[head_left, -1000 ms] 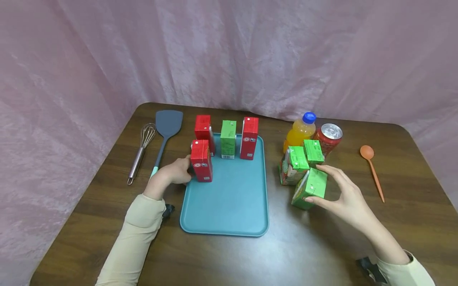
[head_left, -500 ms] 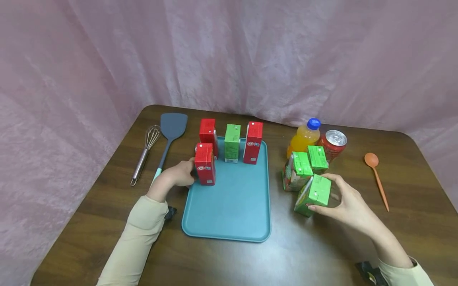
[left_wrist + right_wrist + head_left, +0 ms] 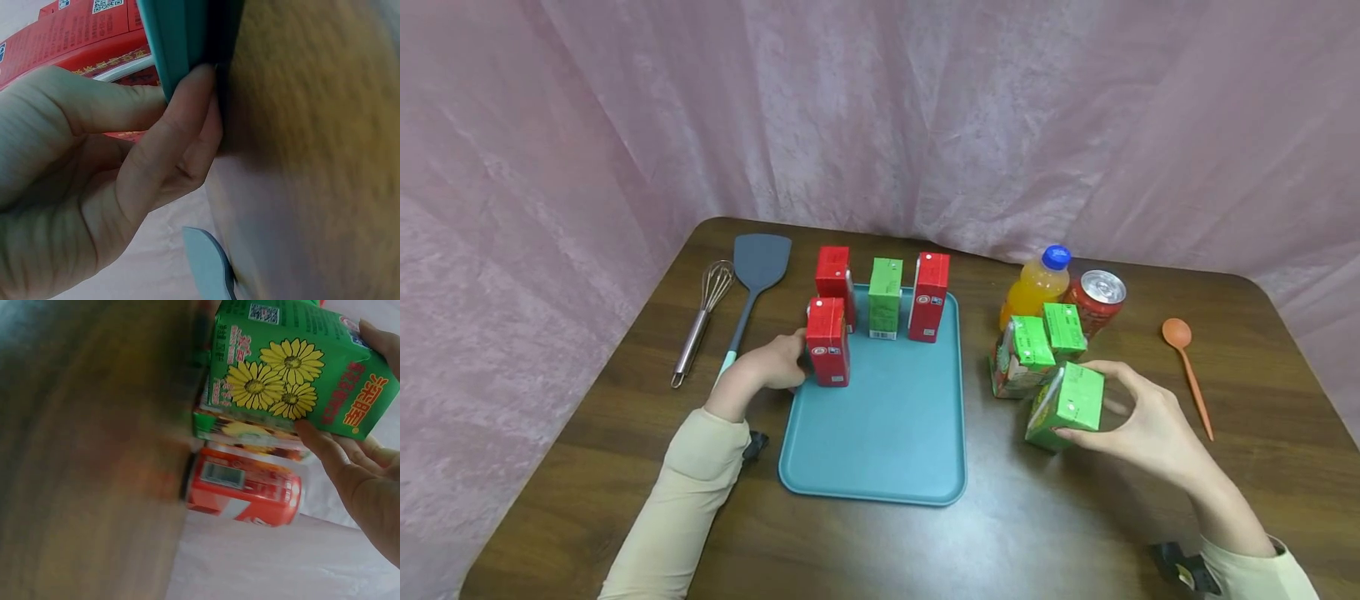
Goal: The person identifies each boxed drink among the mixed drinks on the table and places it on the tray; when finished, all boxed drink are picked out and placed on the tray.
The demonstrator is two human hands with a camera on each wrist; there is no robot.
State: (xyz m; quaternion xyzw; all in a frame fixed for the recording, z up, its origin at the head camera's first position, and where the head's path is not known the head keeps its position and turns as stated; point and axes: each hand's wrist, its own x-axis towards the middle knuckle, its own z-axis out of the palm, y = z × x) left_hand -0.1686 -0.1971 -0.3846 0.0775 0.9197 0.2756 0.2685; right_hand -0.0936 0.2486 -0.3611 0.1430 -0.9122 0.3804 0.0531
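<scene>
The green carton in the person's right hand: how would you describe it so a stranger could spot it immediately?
On the brown wooden table, look to the right of the blue tray. Nearer the person than the blue-capped bottle is the green carton. Unlike the two green cartons just beyond it, this one is held in the right hand.

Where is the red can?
In the head view, the red can is on the right, just right of the blue-capped bottle and behind a small green carton.
</scene>
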